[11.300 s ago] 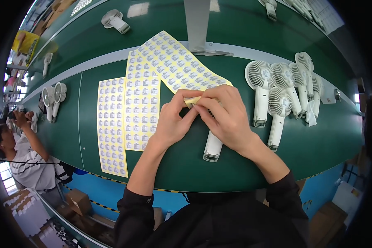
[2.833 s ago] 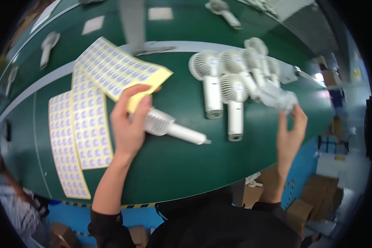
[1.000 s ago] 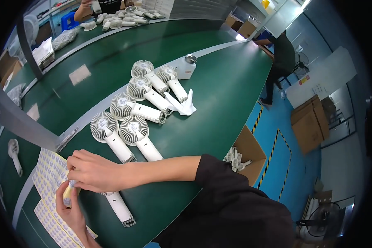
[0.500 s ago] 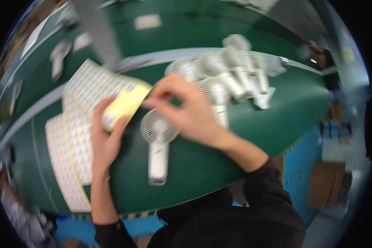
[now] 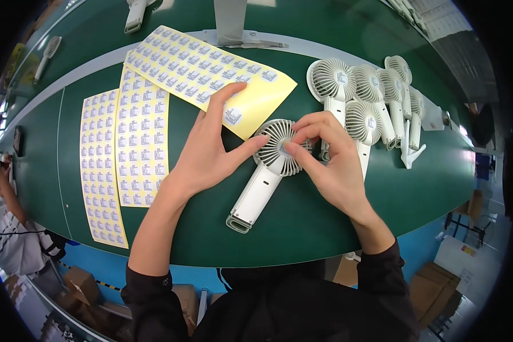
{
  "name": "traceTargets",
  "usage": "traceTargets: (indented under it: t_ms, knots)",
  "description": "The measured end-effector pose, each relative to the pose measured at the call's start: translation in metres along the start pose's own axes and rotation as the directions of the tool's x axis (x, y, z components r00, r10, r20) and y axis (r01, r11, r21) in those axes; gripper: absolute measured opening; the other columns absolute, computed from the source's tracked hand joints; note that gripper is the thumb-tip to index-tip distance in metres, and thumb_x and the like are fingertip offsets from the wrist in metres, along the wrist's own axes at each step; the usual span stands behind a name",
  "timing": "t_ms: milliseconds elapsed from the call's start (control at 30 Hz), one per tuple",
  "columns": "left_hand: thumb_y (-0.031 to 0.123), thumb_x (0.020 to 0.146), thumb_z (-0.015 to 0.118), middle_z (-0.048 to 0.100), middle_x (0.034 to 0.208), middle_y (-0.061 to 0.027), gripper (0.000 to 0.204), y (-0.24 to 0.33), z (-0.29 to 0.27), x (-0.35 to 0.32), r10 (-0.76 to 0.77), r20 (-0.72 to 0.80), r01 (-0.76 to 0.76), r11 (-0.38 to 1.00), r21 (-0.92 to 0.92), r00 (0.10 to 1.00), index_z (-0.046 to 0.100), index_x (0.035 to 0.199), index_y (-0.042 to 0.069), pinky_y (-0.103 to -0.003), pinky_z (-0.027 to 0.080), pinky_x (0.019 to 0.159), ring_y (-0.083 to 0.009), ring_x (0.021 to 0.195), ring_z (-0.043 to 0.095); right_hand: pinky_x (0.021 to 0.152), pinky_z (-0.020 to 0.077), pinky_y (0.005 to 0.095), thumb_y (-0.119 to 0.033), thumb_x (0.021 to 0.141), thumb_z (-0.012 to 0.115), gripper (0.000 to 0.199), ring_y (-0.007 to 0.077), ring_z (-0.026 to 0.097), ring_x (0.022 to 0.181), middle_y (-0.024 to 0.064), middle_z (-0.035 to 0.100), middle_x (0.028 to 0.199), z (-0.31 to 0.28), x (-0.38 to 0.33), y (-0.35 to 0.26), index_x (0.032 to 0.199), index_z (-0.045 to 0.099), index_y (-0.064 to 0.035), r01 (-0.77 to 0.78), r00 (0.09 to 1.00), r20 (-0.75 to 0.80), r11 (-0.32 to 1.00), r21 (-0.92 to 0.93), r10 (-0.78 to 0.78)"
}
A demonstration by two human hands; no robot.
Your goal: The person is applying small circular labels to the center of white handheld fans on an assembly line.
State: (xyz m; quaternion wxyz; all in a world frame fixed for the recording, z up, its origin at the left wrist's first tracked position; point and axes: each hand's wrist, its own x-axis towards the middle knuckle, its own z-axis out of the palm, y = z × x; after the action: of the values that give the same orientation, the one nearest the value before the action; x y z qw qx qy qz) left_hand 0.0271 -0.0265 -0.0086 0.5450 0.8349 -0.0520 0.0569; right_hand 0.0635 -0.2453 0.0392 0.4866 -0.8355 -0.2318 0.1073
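A white handheld fan lies on the green table in front of me, its round grille tilted up to the right. My left hand is open, thumb tip at the grille's left edge and index finger over a yellow sheet of labels. Above the fan's hub, my right hand is closed in a pinch, thumb and index finger at a small grey-white sticker. The fingers partly hide this sticker. Near the sheet's bare yellow corner, a few labels remain stuck on.
Two more label sheets, a middle one and an outer one, lie to the left. Several white fans cluster at the right. A grey post rises behind the sheet. Another person's arm shows at the far left.
My right hand has moved from the label sheet's edge down to the fan's hub. My left hand has let the lifted sheet down and opened. The fan now lies tilted.
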Motion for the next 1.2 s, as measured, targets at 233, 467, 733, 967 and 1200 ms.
traceTargets:
  t_ms: [233,467,733,967,1200]
  knots:
    - [0.026,0.081,0.081,0.045,0.145,-0.0170,0.081,0.000,0.003,0.000,-0.008,0.023,0.007,1.000,0.023,1.000,0.036,0.146,0.007,-0.044,0.037,0.110,-0.0382,0.131,0.044,0.087,0.0448,0.0269,-0.001,0.085,0.072,0.009,0.0158,0.058,0.104,0.0076,0.060,0.112,0.004,0.000,0.009,0.089,0.064,-0.0004,0.049,0.999,-0.020,0.998,0.049,-0.048]
    - [0.026,0.080,0.081,0.044,0.146,-0.0164,0.081,0.000,0.000,0.002,-0.011,0.035,0.011,1.000,-0.002,0.999,0.036,0.146,0.009,-0.045,0.036,0.110,-0.0390,0.132,0.043,0.088,0.0448,0.0266,-0.001,0.085,0.072,0.009,0.0153,0.057,0.106,0.0077,0.059,0.115,0.003,0.002,0.007,0.090,0.065,-0.0002,0.034,0.999,-0.005,0.997,0.067,-0.034]
    - [0.025,0.081,0.080,0.044,0.145,-0.0168,0.080,0.001,0.002,0.000,-0.018,0.048,0.019,1.000,-0.018,0.999,0.036,0.146,0.009,-0.045,0.037,0.110,-0.0393,0.131,0.043,0.088,0.0446,0.0262,-0.001,0.085,0.072,0.008,0.0147,0.057,0.105,0.0076,0.058,0.116,0.007,0.000,0.012,0.090,0.065,-0.0005,0.038,0.999,-0.020,0.998,0.057,-0.037]
    - [0.017,0.082,0.079,0.043,0.148,-0.0160,0.079,0.005,-0.002,0.003,-0.033,0.064,0.032,0.999,0.021,0.997,0.035,0.146,0.006,-0.039,0.037,0.112,-0.0306,0.135,0.045,0.087,0.0452,0.0278,-0.002,0.083,0.074,0.011,0.0174,0.058,0.104,0.0079,0.058,0.115,0.008,0.003,0.014,0.090,0.065,-0.0014,0.087,0.995,-0.041,0.996,0.014,-0.086]
    - [0.025,0.082,0.079,0.045,0.144,-0.0193,0.079,0.004,-0.001,0.001,0.007,0.065,-0.010,0.999,0.043,0.998,0.036,0.145,0.005,-0.044,0.035,0.111,-0.0395,0.132,0.043,0.089,0.0447,0.0309,-0.007,0.081,0.079,0.018,0.0218,0.055,0.105,0.0082,0.056,0.111,0.009,0.002,0.015,0.090,0.064,-0.0036,0.118,0.992,-0.041,0.988,-0.101,-0.122]
